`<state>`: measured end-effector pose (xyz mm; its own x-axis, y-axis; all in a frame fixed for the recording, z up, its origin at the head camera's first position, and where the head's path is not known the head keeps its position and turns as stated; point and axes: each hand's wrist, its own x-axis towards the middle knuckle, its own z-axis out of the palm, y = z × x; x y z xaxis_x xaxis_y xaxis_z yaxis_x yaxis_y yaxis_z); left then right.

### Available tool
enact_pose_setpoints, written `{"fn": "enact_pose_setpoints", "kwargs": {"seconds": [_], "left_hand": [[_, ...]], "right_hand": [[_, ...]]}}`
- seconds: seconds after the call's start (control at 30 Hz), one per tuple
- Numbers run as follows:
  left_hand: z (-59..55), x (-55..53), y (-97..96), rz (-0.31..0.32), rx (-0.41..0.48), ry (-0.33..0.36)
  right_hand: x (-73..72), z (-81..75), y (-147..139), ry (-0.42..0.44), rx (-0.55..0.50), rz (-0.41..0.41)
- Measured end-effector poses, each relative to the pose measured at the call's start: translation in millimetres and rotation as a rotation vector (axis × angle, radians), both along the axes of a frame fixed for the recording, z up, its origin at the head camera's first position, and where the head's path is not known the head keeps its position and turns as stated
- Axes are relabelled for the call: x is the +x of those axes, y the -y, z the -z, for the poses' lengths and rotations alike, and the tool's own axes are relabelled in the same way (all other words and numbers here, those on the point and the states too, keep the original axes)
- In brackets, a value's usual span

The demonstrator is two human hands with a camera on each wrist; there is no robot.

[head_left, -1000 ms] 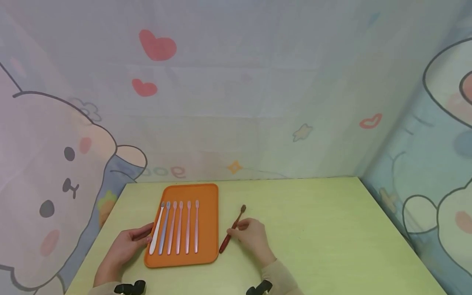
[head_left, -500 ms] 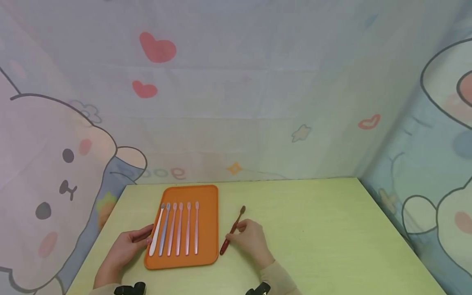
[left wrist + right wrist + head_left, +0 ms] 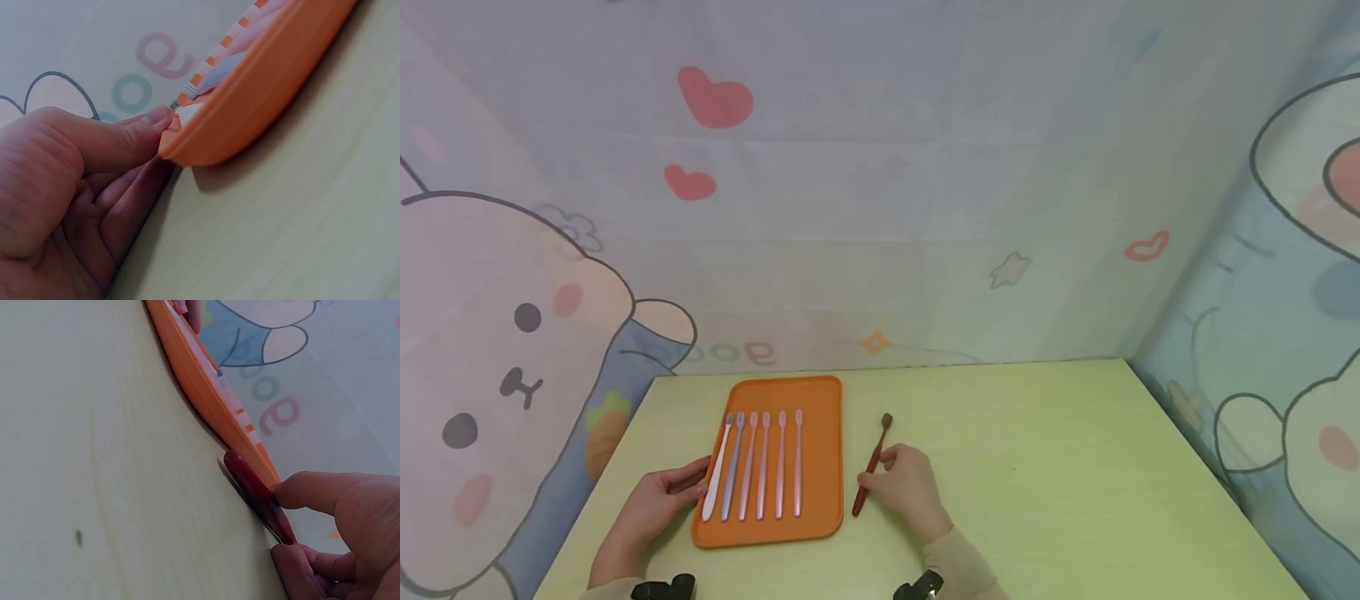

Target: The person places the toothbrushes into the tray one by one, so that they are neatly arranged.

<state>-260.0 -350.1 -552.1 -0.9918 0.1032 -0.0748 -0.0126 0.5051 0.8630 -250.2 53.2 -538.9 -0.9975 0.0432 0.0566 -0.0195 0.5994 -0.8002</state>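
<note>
An orange tray (image 3: pixel 822 467) lies on the table toward the left. On it several toothbrushes stand side by side in a row, heads to the back: a white toothbrush (image 3: pixel 717 471) leftmost, a blue-grey toothbrush (image 3: pixel 733 471), then pink toothbrushes (image 3: pixel 763 475). My left hand (image 3: pixel 651 510) grips the tray's left rim, its thumb on top in the left wrist view. Just right of the tray, my right hand (image 3: pixel 910 492) pinches a dark red toothbrush (image 3: pixel 253 484) by its handle between thumb and fingers. Its brown head points to the back and its handle end lies close over the table.
The pale yellow-green table (image 3: pixel 1037 467) extends to the right of the right hand. A cloth backdrop (image 3: pixel 880 192) with cartoon prints rises along the table's back edge and both sides.
The red toothbrush has turned a little more upright in the head view, its handle end shifting slightly right. The left hand keeps its grip on the tray, and the tray toothbrushes stay put.
</note>
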Motion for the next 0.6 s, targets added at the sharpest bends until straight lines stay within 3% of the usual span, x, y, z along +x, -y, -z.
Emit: {"fn": "enact_pose_setpoints", "kwargs": {"seconds": [0.1,0.33,0.6], "left_hand": [[1.8,0.0,0.4,-0.004,0.03,0.011],[1.9,-1.4,1.2,-0.01,-0.037,0.002],[0.3,-0.6,0.3,-0.002,-0.021,0.001]], "right_hand": [[-0.9,1.2,-1.5,0.01,0.007,0.004],[0.0,0.9,-3.9,0.005,-0.014,-0.005],[2.0,1.0,-4.1,-0.004,-0.007,-0.006]]}}
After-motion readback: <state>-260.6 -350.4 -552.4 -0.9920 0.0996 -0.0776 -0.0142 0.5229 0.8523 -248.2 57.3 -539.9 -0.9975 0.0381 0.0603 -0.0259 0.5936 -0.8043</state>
